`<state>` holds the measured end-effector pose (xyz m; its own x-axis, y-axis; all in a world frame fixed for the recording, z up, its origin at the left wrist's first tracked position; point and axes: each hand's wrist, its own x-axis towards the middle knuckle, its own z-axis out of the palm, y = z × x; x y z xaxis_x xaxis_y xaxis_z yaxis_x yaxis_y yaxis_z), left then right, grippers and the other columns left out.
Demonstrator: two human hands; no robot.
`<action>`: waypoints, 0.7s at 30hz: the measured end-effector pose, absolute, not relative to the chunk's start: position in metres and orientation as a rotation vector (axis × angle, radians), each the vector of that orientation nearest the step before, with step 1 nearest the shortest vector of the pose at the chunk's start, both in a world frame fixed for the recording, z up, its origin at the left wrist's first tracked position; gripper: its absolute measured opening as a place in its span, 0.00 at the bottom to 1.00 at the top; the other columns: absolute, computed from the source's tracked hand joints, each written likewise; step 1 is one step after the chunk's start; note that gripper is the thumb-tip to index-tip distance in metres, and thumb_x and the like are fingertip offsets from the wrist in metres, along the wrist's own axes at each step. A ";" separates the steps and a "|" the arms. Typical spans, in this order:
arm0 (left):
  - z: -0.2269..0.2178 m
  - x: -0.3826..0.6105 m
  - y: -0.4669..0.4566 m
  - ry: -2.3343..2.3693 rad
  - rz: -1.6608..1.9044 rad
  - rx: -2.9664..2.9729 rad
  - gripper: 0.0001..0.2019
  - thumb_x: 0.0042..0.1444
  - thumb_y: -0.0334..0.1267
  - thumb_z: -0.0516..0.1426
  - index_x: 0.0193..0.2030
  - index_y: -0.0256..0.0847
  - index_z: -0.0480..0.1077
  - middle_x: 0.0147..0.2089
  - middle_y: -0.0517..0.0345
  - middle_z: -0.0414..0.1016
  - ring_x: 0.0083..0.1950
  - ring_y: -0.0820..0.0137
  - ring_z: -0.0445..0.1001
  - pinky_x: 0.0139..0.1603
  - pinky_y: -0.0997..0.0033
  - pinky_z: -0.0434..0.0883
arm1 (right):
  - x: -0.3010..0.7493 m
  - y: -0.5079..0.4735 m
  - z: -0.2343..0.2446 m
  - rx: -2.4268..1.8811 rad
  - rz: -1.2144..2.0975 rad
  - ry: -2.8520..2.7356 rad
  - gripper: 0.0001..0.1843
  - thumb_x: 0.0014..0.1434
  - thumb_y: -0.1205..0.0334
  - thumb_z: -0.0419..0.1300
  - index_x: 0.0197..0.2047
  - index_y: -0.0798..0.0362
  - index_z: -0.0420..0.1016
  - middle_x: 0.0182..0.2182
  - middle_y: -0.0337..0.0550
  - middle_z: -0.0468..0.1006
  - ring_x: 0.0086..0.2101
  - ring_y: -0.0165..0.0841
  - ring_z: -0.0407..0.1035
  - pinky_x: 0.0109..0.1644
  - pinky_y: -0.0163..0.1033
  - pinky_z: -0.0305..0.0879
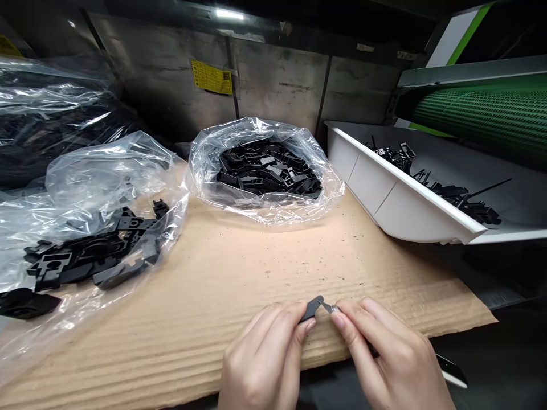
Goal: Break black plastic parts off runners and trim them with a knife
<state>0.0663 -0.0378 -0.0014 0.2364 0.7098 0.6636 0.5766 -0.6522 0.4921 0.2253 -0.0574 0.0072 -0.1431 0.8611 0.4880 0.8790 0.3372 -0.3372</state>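
Close to the front edge of the cardboard, my left hand [267, 353] is closed, pinching a small black plastic part [313, 308] between thumb and forefinger. The part's rounded end sticks out toward the right. My right hand [391, 353] is closed around a craft knife [330, 308], most of its handle covered by my fingers. Its pointed blade meets the rounded end of the part, or lies just beside it; I cannot tell which. Both hands are side by side, with only a narrow gap between the fingertips.
Cardboard [273, 250] covers the bench, sprinkled with dark shavings. An open clear bag [265, 213] of black parts stands behind. Another bag [106, 165] spills larger black pieces [98, 250] at left. A white bin [401, 199] with black scraps sits right, below a green conveyor roller [487, 108].
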 end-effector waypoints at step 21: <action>-0.005 0.061 -0.043 1.158 1.499 2.360 0.10 0.53 0.22 0.55 0.42 0.32 0.68 0.38 0.53 0.76 0.40 0.72 0.74 0.46 0.79 0.67 | 0.211 -0.038 0.024 -1.653 0.384 -1.835 0.11 0.60 0.56 0.50 0.32 0.48 0.71 0.26 0.36 0.73 0.27 0.30 0.69 0.28 0.33 0.62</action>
